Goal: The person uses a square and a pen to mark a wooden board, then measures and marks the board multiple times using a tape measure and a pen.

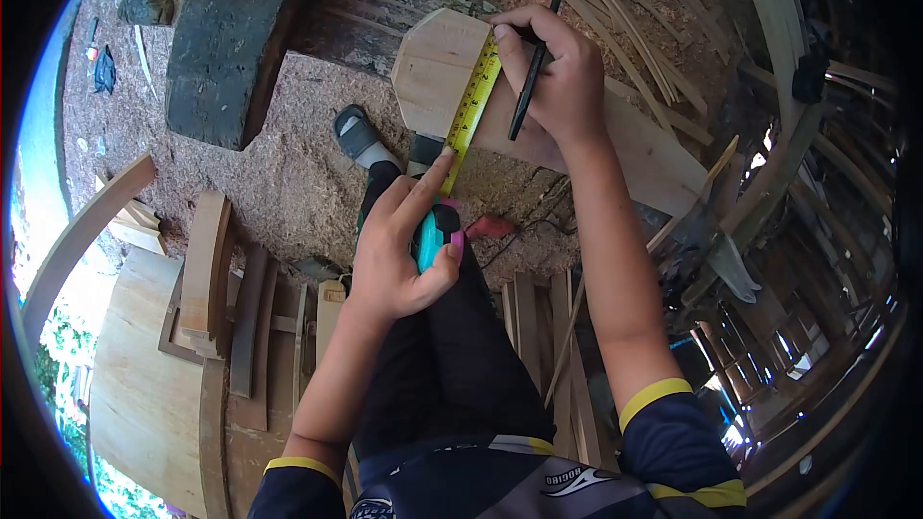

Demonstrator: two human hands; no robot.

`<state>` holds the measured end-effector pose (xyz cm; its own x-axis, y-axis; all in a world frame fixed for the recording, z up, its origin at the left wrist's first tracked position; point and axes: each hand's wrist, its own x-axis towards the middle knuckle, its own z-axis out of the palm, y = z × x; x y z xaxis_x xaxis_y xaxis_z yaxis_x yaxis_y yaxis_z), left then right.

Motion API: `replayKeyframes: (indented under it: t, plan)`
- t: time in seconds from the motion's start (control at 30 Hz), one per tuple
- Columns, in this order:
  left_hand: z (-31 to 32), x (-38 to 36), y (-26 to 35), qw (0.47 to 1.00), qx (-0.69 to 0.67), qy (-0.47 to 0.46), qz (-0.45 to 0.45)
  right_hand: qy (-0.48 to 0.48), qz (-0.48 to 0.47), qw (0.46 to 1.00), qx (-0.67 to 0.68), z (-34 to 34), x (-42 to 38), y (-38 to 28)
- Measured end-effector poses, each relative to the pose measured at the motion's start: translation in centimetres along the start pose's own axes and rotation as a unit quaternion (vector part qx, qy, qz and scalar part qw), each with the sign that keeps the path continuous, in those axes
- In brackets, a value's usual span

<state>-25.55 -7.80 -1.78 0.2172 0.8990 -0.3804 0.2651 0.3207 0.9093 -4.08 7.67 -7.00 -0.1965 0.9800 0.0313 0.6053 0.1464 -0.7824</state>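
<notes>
A yellow tape measure blade (468,113) lies along the right edge of a pale wooden block with cut corners (437,67). My left hand (396,245) is closed round the teal, black and pink tape measure case (438,235), its index finger stretched out onto the blade. Up at the far end of the blade, my right hand (565,77) has its thumb and index finger at the block's top right corner. A black pen (535,67) is held in that same hand, slanting down across the fingers. The block rests on a dark, rough timber (356,10).
Thick dark wood (231,38) stands at upper left. Thin wood strips (635,29) lie at upper right, with a broad board (654,159) below them. Cut planks (205,269) are stacked at lower left. Sawdust and shavings cover the ground (288,154). A sandalled foot (361,137) is below the timber.
</notes>
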Motion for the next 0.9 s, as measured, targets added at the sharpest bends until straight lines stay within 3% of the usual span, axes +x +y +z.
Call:
replayKeyframes:
  t: [0.9]
  plan:
    - [0.6, -0.2, -0.2, 1.0, 0.006, 0.01, -0.011, 0.004, -0.035, 0.999, -0.018, 0.2, -0.2, 0.3]
